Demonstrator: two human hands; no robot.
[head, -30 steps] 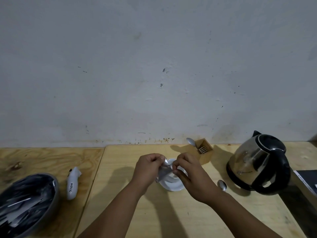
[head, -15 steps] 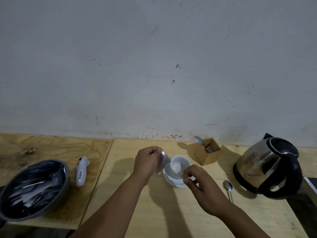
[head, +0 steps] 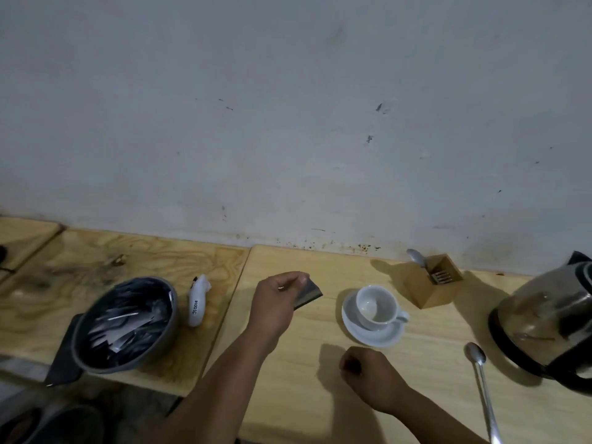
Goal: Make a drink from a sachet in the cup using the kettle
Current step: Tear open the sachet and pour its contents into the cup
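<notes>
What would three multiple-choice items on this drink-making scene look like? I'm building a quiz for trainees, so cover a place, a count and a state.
1. Where does the long spoon lie?
A. in the cup
B. on the table between saucer and kettle
C. in the grey bowl

2. How many cups are in view?
A. one
B. two
C. three

3. What is the left hand doing?
A. resting flat on the table
B. gripping the kettle handle
C. holding a sachet

Answers:
1 B, it lies on the table, between the saucer and the kettle.
2 A, only one white cup shows.
3 C, the sachet is pinched in its fingers, left of the cup.
</notes>
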